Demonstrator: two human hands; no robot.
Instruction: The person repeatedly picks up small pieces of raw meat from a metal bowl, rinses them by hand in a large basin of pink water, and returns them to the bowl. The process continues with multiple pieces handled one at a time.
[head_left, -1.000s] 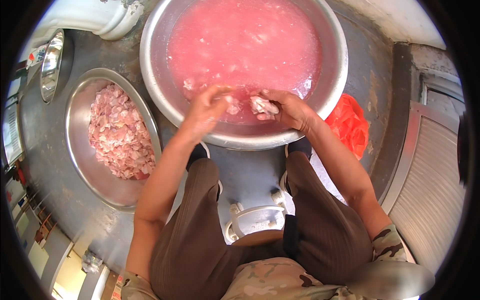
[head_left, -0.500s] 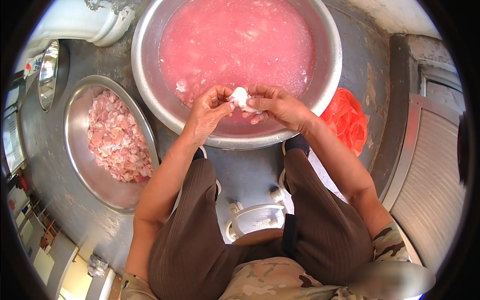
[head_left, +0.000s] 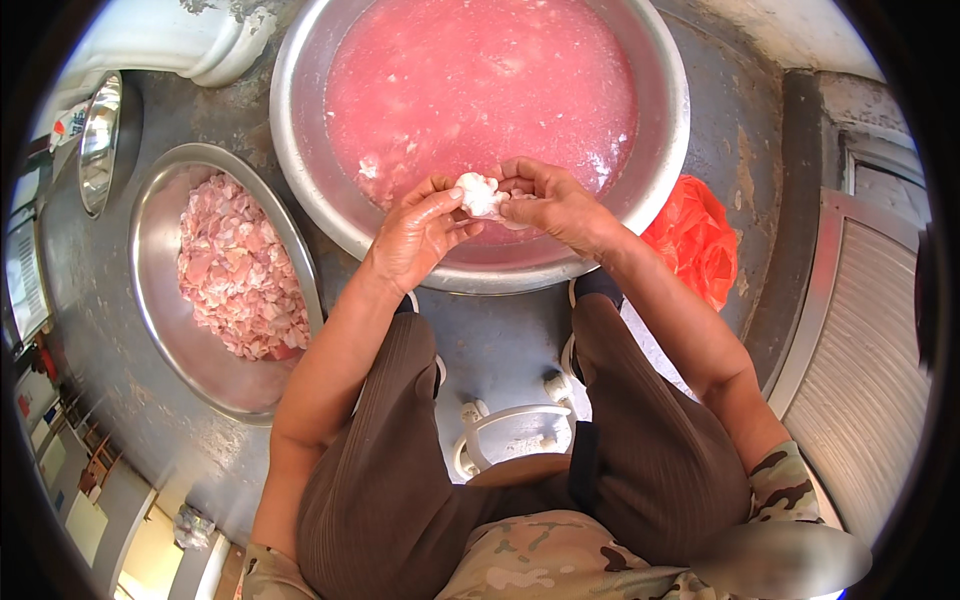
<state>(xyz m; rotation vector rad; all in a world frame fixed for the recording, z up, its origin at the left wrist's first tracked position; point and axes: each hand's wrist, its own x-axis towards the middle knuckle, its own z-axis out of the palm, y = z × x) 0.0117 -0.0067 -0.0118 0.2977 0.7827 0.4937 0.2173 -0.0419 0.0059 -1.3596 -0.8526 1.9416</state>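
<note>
Over the near edge of a large metal basin (head_left: 303,130), both of my hands hold one small pale piece of raw meat (head_left: 480,197). The piece looks white and lumpy, with a pinkish part toward the right. My left hand (head_left: 412,238) pinches its left side between thumb and fingers. On the other side, my right hand (head_left: 568,212) grips it, hiding part of it. Cloudy pink water (head_left: 480,95) with small pale bits floating in it lies in the basin.
At the left, a metal bowl (head_left: 160,285) holds a heap of raw meat pieces (head_left: 243,265). Another shiny bowl (head_left: 98,150) stands tilted farther left. A crumpled red plastic bag (head_left: 697,240) sits right of the basin. Between my legs is a white wheeled frame (head_left: 515,412).
The meat piece has been turned and shows a larger white, lumpy part. My left hand's lower fingers have spread a little; both hands stay over the basin's near side.
</note>
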